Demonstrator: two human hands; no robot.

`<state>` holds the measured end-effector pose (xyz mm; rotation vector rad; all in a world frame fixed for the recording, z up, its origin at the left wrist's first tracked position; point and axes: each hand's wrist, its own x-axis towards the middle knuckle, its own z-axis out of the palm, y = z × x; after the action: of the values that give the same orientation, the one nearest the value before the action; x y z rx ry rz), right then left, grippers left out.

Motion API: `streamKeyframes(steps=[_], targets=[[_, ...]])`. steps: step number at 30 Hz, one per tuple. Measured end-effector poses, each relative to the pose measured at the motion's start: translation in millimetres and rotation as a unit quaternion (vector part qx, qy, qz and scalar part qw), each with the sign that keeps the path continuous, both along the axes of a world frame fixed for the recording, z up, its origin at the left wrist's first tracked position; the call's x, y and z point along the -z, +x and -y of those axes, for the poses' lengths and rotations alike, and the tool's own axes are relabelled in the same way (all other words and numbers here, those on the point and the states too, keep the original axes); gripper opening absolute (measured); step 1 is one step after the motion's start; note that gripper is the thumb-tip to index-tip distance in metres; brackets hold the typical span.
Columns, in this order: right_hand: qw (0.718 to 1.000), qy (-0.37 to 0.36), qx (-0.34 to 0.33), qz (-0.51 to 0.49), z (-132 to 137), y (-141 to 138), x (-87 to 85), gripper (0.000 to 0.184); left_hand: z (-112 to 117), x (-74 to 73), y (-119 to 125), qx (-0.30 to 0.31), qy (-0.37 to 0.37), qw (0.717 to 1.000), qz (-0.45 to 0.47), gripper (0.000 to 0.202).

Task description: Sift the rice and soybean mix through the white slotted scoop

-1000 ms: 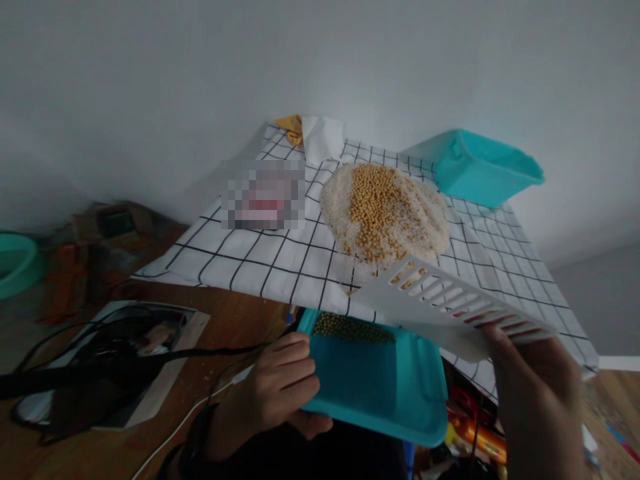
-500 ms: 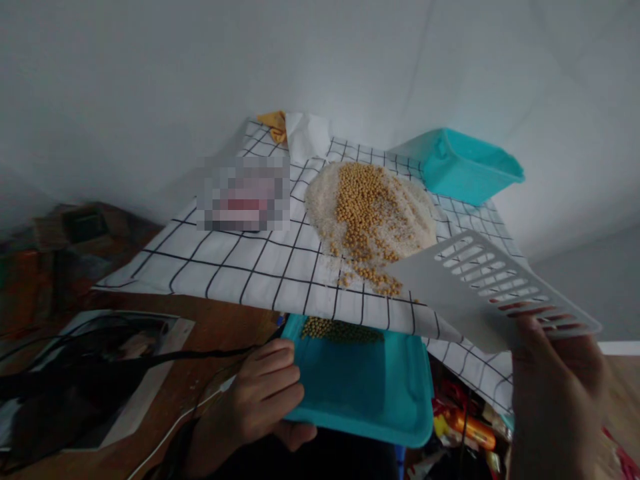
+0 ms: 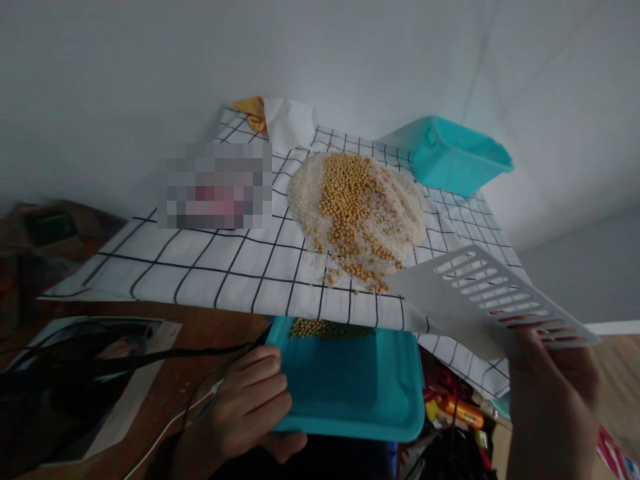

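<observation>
My left hand (image 3: pixel 250 400) is closed round the left edge of a turquoise tray (image 3: pixel 345 407), held just below the table's front edge. Yellow beans (image 3: pixel 320 329) lie at the tray's far end, partly hidden under the cloth. In my right hand (image 3: pixel 553 380) is a thin grey slotted plastic panel (image 3: pixel 445 300), gripped at its right end and tilted. Its left corner reaches the beans at the front of the heap. That heap on the table is yellow soybeans (image 3: pixel 347 190) over pale rice-like grains (image 3: pixel 304 190), with some beans scattered toward the edge.
A checked white cloth (image 3: pixel 200 257) covers the table. At the back right stands a turquoise bin (image 3: pixel 445 167). White paper (image 3: pixel 290 123) and a yellow-brown cloth (image 3: pixel 255 113) lie at the back left, near a blurred-out item (image 3: pixel 215 190). A black cable (image 3: pixel 190 353) runs at lower left.
The view has shifted a little, so the table and heap sit further left. The panel has moved slightly relative to the heap. Both hands keep their grips.
</observation>
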<state>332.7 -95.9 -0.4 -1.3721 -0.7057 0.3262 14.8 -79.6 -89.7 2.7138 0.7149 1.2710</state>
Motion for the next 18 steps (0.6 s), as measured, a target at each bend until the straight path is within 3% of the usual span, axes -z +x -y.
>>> streamKeyframes(steps=[14,18], targets=[[0.998,-0.046,-0.036,0.037,5.5,-7.2,0.7,0.021,-0.2,-9.4,0.7,-0.019,0.003,1.0,-0.02,0.054],[0.997,-0.044,-0.046,0.042,4.8,-11.0,1.6,0.019,0.0,-5.3,-0.6,-0.01,0.012,1.0,-0.014,0.053]])
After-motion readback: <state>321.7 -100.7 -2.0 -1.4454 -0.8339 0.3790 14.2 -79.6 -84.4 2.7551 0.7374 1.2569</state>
